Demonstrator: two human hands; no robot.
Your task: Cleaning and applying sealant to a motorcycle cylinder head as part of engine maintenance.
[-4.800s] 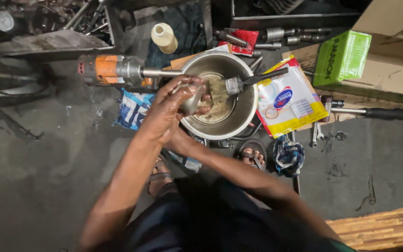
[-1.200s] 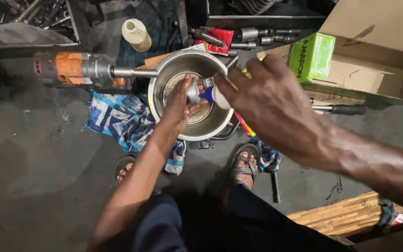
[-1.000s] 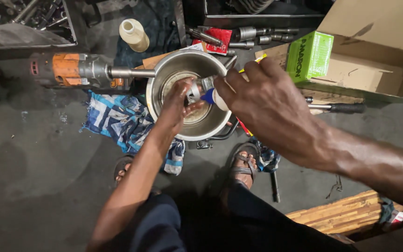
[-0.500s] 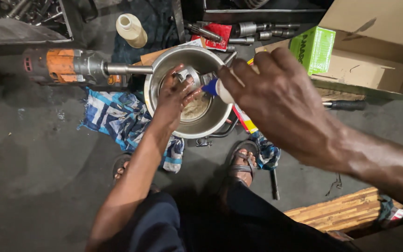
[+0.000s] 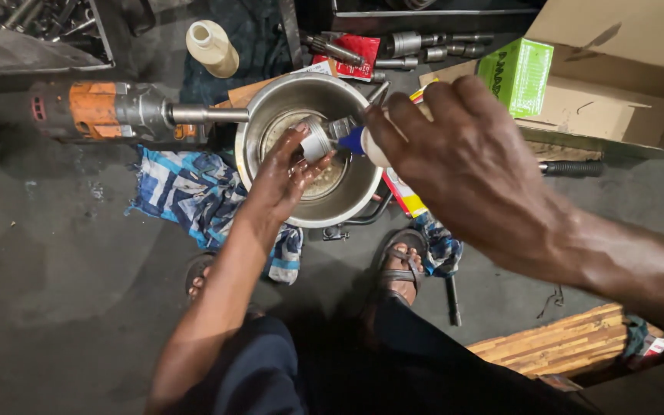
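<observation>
Over the metal pot (image 5: 305,100) on the floor, the left hand (image 5: 282,177) had its fingers curled around a small round metal part (image 5: 316,139), held just above the pot's middle. The right hand (image 5: 463,165) gripped a brush (image 5: 351,132), bristles touching that part. An orange power tool (image 5: 109,111) lay left of the pot, a green box (image 5: 516,73) to its right.

Just above the middle of the frame, my left hand (image 5: 282,178) holds a small round metal part (image 5: 315,144) over the steel bowl (image 5: 259,115). My right hand (image 5: 470,165) grips a brush with a blue-and-white handle (image 5: 356,140), bristles touching the part.
</observation>
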